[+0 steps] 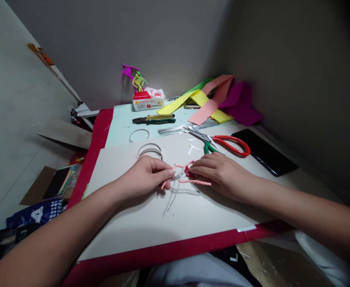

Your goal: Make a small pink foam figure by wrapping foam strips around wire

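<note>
My left hand [149, 175] pinches a small wire figure between thumb and fingers above the white board. Thin limbs wrapped in pink paper [197, 182] stick out from the figure, and a bare twisted wire [173, 197] hangs down toward me. My right hand [221, 171] is closed around a small red-handled metal tool [188, 172]. Its silver tip meets the figure's middle; whether it is scissors or pliers I cannot make out. Just behind my left hand lie coils of wire [149, 148].
Behind are pliers [153, 119], a wire ring [139, 135], straight wires [175, 129], and a small box [148, 99] with purple, yellow and green figures [138, 81]. Crepe paper strips [210, 105] lie back right. Red-handled scissors [233, 145] and a black phone [264, 152] sit beyond my right hand.
</note>
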A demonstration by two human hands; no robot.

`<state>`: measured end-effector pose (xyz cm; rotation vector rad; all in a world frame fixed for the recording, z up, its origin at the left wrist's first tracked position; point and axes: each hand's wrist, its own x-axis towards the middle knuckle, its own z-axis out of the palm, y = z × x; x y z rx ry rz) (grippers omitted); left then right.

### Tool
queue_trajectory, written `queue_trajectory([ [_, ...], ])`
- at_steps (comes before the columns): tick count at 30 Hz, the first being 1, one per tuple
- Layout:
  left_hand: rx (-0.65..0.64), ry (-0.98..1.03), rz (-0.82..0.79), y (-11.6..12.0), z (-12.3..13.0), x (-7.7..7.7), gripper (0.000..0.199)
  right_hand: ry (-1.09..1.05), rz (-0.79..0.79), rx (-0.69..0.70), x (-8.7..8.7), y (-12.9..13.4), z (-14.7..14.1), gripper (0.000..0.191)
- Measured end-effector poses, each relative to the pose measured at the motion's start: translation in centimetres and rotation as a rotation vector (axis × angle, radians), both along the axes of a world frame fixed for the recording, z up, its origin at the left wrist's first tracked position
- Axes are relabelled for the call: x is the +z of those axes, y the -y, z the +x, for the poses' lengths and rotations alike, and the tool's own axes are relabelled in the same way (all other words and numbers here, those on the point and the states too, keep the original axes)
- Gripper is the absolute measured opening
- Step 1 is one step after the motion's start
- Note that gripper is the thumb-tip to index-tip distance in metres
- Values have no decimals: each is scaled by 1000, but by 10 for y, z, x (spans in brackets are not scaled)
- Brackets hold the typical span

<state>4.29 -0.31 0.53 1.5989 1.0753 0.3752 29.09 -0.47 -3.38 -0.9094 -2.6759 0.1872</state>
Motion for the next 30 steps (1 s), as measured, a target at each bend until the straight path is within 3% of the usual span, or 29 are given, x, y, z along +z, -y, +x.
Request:
queue_trajectory([
  [8, -82, -102, -112, -5, 0, -6, 31, -41, 76, -60, 7, -45, -5, 22],
  [10, -96, -129, -141, -7, 0, -8, 29, -117, 114, -55, 12, -36, -9, 24],
  [13, -104, -152, -160, -9, 0, -10, 28, -232, 35, 105, 14, -5, -19, 26],
  [15, -115, -167, -154, -9, 0, -11, 29, -181, -17, 218, 9, 17, -25, 37],
  [18, -125, -206, -106, -8, -2, -10, 33, -61, 4, 222, -3, 36, -26, 57],
  [23, -153, -267, -19, 0, -8, -3, 37, 49, 44, 197, -12, 39, -20, 51],
  [27, -154, -381, 163, 5, -17, 11, 37, 83, 83, 164, -6, 36, -16, 44],
  [30, -86, -401, 274, 3, -26, 26, 36, 69, 111, 85, 2, 34, -18, 37],
])
